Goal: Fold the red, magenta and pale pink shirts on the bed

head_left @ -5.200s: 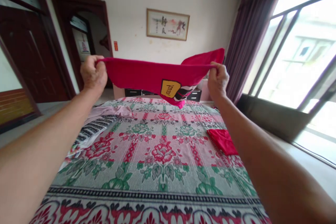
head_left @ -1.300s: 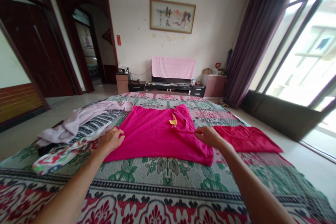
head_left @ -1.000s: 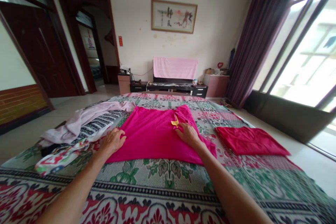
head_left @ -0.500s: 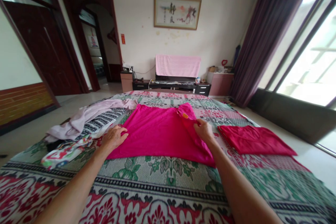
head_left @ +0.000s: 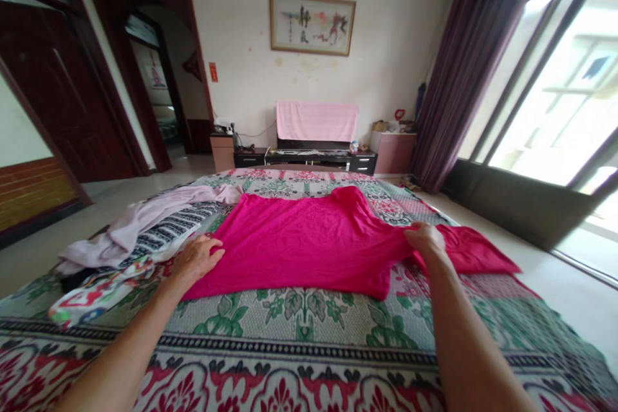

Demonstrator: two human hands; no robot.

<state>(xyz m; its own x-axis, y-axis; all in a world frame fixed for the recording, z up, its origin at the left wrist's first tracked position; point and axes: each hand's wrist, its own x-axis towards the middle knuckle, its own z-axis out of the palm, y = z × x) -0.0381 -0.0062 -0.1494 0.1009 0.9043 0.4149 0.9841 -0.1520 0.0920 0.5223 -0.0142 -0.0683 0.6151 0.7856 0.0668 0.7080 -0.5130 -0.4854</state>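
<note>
A bright pink shirt (head_left: 299, 244) lies spread across the patterned bedcover (head_left: 309, 325) in front of me. My left hand (head_left: 197, 257) grips its left edge, fingers and thumb bent at the cloth. On the other side, my right hand (head_left: 427, 238) is closed on the shirt's right part and holds it stretched outward, slightly raised. The cloth runs in creases toward that hand. Beyond my right hand and partly behind it is a folded red garment (head_left: 477, 251).
To the left lies a loose pile of clothes: a pale pink garment (head_left: 116, 225), a black-and-white patterned one (head_left: 168, 232) and a white one with coloured print (head_left: 96, 293). Past the bed stands a low black cabinet (head_left: 309, 159). A dark curtain (head_left: 463, 77) hangs at right.
My right hand has moved right, drawing out the shirt's right side. The yellow label seen earlier is now covered. My left hand stays at the left edge, and the view has turned slightly right.
</note>
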